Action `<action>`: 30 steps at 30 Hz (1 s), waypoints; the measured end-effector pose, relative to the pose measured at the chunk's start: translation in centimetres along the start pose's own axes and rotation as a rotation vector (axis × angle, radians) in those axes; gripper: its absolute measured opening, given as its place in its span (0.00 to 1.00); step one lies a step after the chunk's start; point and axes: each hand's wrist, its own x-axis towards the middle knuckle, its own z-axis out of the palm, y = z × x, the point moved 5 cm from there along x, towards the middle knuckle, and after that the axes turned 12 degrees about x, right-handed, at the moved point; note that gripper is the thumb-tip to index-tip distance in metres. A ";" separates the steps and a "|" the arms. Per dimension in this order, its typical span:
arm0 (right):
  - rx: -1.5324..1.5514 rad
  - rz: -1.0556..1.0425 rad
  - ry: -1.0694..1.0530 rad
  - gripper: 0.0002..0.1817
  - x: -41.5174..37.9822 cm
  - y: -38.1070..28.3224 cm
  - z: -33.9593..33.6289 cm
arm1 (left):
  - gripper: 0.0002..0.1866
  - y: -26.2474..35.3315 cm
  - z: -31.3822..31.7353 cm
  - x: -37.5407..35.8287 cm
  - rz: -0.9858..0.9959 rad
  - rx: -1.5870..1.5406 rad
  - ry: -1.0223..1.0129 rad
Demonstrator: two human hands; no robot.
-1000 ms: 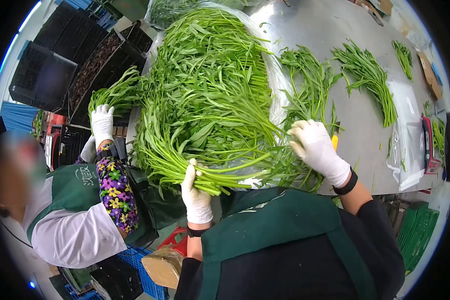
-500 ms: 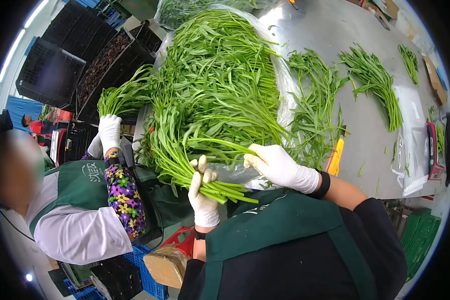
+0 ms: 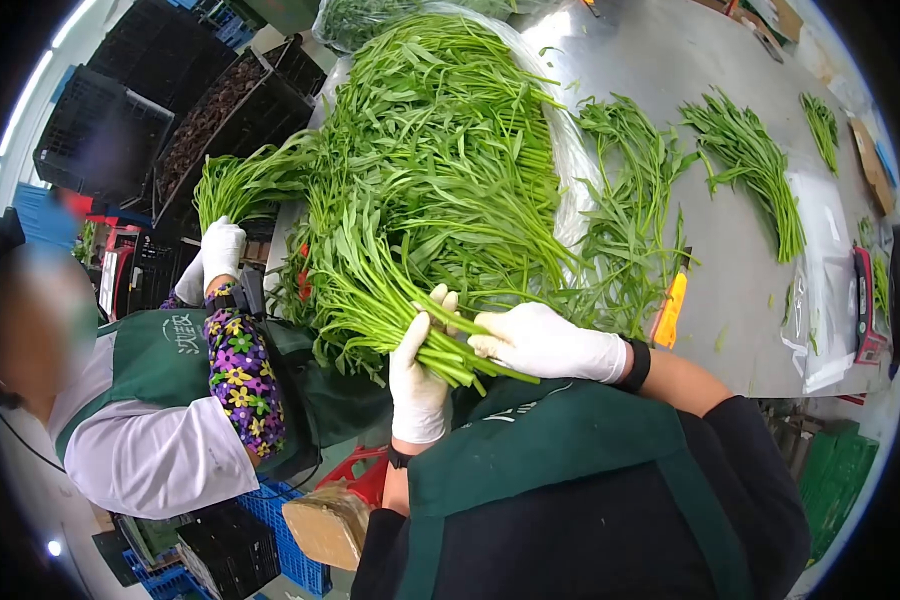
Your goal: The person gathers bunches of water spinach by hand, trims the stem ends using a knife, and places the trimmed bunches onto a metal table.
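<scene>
Since a second ago the right hand (image 3: 542, 343) has come in from the loose stems to the bunch of water spinach (image 3: 390, 290), closing on its cut ends beside the gripping left hand (image 3: 419, 375), squaring them over the desk (image 3: 730, 290) edge.

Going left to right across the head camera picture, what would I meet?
Black crates → co-worker's gloved hand → left hand → right hand → yellow knife → small greens bunch → red scale
</scene>
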 end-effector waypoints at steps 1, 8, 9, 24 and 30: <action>-0.014 -0.008 0.001 0.18 0.0 0.3 0.4 | 0.19 -0.1 0.1 0.0 0.008 0.028 -0.005; -0.057 -0.054 -0.062 0.18 -0.2 0.2 1.0 | 0.25 -0.9 -0.3 0.1 -0.064 -0.028 -0.210; -0.070 -0.016 -0.086 0.18 -0.2 0.1 1.1 | 0.25 -0.6 0.0 -0.3 -0.055 -0.026 -0.220; -0.139 0.098 0.637 0.13 0.1 10.3 -8.2 | 0.20 1.8 0.2 -1.1 0.160 0.061 -0.168; -0.198 -0.132 0.816 0.22 -0.6 8.2 -8.3 | 0.19 3.2 2.6 -1.7 0.351 0.283 -0.098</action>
